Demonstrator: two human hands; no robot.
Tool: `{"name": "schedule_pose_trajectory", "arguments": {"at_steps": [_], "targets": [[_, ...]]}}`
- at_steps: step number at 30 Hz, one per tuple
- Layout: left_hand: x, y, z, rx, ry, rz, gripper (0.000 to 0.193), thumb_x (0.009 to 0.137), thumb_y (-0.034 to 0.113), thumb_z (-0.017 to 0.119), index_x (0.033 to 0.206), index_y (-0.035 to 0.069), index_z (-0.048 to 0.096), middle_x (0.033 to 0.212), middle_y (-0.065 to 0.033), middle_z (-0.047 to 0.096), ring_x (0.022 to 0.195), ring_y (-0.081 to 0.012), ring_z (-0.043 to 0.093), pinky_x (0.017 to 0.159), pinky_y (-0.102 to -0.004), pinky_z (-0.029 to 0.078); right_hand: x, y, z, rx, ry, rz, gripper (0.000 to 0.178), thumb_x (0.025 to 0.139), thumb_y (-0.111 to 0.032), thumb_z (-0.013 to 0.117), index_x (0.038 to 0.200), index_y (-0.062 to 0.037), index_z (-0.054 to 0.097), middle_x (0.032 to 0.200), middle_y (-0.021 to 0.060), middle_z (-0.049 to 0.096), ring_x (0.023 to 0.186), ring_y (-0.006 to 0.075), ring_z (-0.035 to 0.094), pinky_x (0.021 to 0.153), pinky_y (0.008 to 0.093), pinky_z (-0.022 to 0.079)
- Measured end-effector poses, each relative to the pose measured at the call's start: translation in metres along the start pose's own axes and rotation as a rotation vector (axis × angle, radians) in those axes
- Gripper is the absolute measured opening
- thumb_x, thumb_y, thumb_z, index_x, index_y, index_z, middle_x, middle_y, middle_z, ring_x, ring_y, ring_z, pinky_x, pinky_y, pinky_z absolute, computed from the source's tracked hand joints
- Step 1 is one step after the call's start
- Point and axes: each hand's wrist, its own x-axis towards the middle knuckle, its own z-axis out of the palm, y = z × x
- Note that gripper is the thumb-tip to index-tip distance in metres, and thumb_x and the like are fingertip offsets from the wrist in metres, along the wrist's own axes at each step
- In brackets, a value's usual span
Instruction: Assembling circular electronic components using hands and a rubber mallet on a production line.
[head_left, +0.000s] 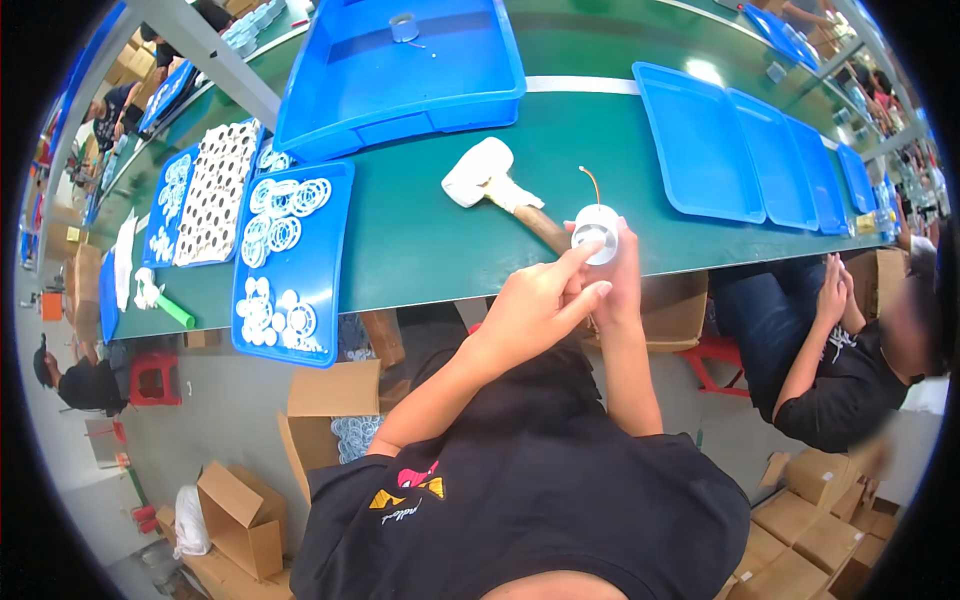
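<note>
A small white round housing point(588, 222) with a thin orange-red wire point(592, 182) rising from its top is held up at the table's front edge. My right hand point(628, 275) wraps round its right side and back. Reaching in from the left, my left hand point(545, 310) has its index finger stretched into the housing's open face and its thumb apart; the other fingers are partly hidden. Just behind lies a mallet point(485, 175), its head wrapped in white cloth and its wooden handle running toward the housing.
Left on the green table point(400, 260) is a blue tray point(327, 260) of white rings and discs, overhanging the edge. A large blue bin point(440, 115) stands behind; flat blue trays point(700, 150) lie right. A person point(850, 370) sits at right. An open carton point(335, 390) is below.
</note>
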Motion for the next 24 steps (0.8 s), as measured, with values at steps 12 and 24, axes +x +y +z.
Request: {"name": "schedule_pose_trajectory", "arguments": {"at_steps": [12,24], "targets": [[0.012,-0.02,-0.017,-0.35,-0.127,-0.146,0.034,0.105,0.021,0.064,0.136,0.009,0.068,0.072,0.0024,0.06,0.066,-0.0067,0.055,0.063,-0.0262,0.045,0.043,-0.046,-0.03,0.122,0.135,-0.011,0.044,0.11,-0.046,0.044,0.122,-0.0067,0.061,0.109,0.0212,0.072,0.065,0.0169,0.057,0.052,0.0305,0.048],[0.036,0.019,-0.014,-0.042,-0.091,-0.226,0.068,0.101,0.026,0.07,0.159,0.004,0.041,0.063,-0.0071,0.055,0.055,-0.0165,0.053,0.056,-0.0347,0.044,0.038,-0.016,0.008,0.138,0.035,-0.008,0.045,0.109,-0.047,0.046,0.127,-0.0093,0.061,0.118,0.0181,0.072,0.087,0.0192,0.07,0.064,0.0313,0.056]]}}
